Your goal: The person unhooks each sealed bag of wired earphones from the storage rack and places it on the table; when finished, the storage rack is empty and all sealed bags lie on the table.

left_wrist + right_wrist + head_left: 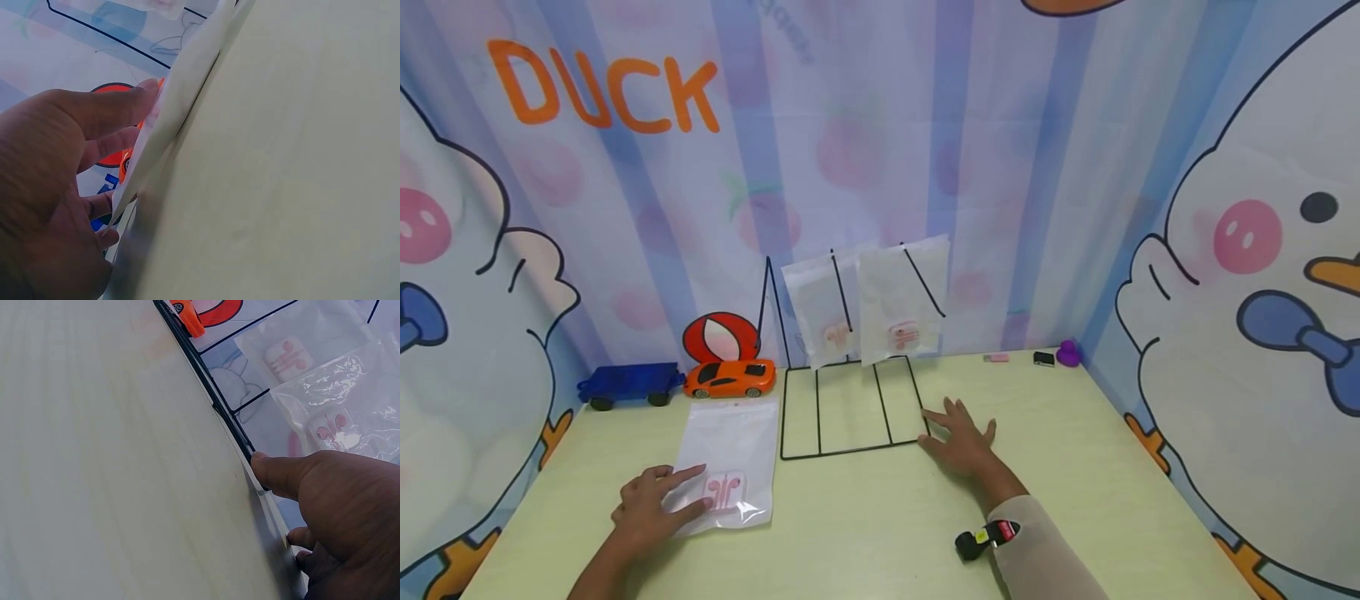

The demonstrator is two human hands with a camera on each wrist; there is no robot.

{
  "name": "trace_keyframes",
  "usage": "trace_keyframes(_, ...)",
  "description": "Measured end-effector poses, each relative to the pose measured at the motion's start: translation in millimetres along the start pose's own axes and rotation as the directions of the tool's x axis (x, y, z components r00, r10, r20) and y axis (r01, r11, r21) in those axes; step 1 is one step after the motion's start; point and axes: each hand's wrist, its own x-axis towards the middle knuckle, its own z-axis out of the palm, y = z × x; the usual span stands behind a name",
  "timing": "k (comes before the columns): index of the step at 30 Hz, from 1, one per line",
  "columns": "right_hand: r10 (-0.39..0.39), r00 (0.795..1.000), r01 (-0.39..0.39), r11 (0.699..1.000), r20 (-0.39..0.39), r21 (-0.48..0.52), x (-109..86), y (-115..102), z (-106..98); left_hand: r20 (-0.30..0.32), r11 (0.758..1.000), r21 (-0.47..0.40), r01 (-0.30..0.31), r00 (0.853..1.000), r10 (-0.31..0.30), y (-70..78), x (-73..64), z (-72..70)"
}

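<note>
A white plastic bag of pink-and-white earphones (733,437) lies on the table at left. My left hand (643,510) rests at its lower left edge, thumb and index finger spread over the bag beside the earphone case. In the left wrist view the bag (178,100) bows up a little from the table. Right of it stands a black wire display rack (853,451) with upright hooks, on which two similar bags (820,292) hang. With fingers spread, my right hand (961,442) touches the rack's front right corner; its thumb (281,474) lies against the frame end.
Behind the flat bag stand a blue toy trailer (632,382) and an orange toy car (730,379). Along the back right edge are a pink block (996,358), a small black item (1043,358) and a purple object (1068,353). A printed curtain (865,167) rises behind the table.
</note>
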Motion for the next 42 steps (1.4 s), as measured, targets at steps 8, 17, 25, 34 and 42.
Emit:
trace_keyframes(8,0.002,1.0,-0.002,1.0,0.008,0.009,-2.4,-2.2,-2.3,-0.032,1.0,0.007,-0.008,0.999,0.008,7.3,-3.8,-6.4)
trace_keyframes(17,-0.004,1.0,0.004,1.0,0.003,0.019,-2.6,-2.2,-1.7,-0.043,0.998,0.009,-0.058,0.997,0.058,26.5,-1.8,-13.1)
trace_keyframes(25,0.0,1.0,0.0,1.0,-0.004,0.0,-1.9,-2.1,-1.3,-0.066,0.992,0.003,-0.124,0.99,0.124,52.9,10.2,-8.2)
trace_keyframes(34,-0.001,1.0,0.001,1.0,-0.003,0.0,-0.9,-3.2,-1.4,-0.059,0.986,-0.04,-0.163,0.985,0.16,83.3,34.2,-1.8)
trace_keyframes(42,0.0,1.0,0.0,1.0,0.001,-0.002,-0.1,-0.5,0.0,-0.072,0.97,-0.159,-0.183,0.982,0.173,106.5,58.6,0.6)
